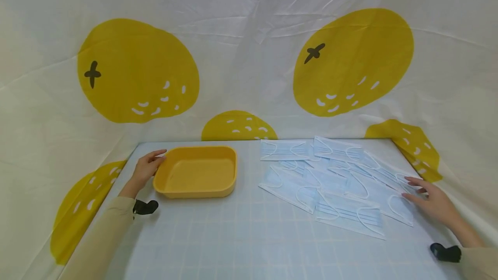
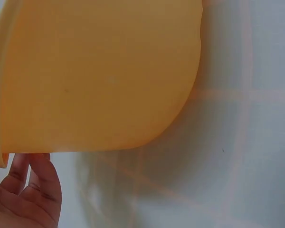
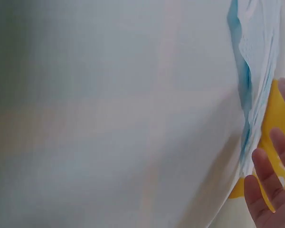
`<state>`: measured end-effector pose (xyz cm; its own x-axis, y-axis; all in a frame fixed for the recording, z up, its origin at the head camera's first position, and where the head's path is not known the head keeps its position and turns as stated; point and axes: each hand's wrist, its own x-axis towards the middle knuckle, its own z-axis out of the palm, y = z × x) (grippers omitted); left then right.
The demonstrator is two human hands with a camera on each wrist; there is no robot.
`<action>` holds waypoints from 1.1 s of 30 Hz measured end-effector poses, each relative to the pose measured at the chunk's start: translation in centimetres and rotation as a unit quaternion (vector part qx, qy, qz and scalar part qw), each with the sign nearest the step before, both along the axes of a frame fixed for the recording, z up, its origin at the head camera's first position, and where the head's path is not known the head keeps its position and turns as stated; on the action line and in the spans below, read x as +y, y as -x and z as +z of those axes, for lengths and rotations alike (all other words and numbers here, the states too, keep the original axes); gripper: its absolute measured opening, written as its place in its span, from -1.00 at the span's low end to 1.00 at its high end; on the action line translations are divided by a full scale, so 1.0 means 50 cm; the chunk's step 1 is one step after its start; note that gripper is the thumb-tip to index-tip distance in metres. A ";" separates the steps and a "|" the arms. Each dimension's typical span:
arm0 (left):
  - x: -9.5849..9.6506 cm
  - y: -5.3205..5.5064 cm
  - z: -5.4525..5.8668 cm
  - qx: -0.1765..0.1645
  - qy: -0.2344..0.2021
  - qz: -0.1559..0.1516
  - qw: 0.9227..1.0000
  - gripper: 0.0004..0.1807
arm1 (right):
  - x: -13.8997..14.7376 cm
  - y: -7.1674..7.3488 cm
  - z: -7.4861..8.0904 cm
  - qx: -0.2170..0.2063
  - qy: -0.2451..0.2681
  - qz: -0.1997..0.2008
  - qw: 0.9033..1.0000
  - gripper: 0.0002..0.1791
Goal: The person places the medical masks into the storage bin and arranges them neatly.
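Observation:
My left hand point(image 1: 145, 170) is at the left end of a yellow plastic bin point(image 1: 194, 194), its fingertips at the upper left rim. In the left wrist view, the loosely bent fingers point(image 2: 45, 178) meet the side of the bin point(image 2: 104, 80) below the rim. Many light-blue disposable face masks point(image 1: 350, 215) with white ear loops lie overlapped on the right half of the table. Beside their right edge is my right hand point(image 1: 435, 202), fingers spread and nothing held. The right wrist view shows its fingers point(image 3: 266, 175) near the mask edges point(image 3: 256, 95); contact is unclear.
A pale blue gridded cloth covers the table point(image 1: 233, 245). Behind and at both sides hangs a white curtain point(image 1: 241, 55) printed with large yellow fruit. Black straps point(image 1: 145, 207) show at both wrists.

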<state>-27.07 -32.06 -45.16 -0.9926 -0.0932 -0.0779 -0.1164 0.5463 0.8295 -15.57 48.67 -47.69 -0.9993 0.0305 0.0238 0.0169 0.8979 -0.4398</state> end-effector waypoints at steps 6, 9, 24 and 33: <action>-0.002 -0.003 0.004 -0.002 -0.001 0.002 1.000 -0.43 | 0.019 0.000 0.020 -0.051 0.002 -0.014 0.999 -0.21; -0.003 -0.005 0.005 -0.001 -0.003 0.007 1.000 -0.42 | 0.027 0.001 0.024 -0.066 0.014 -0.016 0.998 -0.19; 0.009 -0.001 0.009 -0.029 0.009 0.034 0.999 -0.45 | 0.041 0.003 0.015 -0.111 0.037 -0.003 0.993 -0.25; 0.015 -0.004 0.018 -0.043 -0.007 0.043 0.998 -0.43 | 0.048 0.012 0.017 -0.160 0.046 -0.011 0.986 -0.18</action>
<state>-26.88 -31.32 -44.26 -0.9705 -0.1755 -0.1654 -0.2340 0.5192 0.8220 -16.14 51.07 -46.85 -0.9545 0.0396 -0.2956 0.1865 0.8526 -0.4881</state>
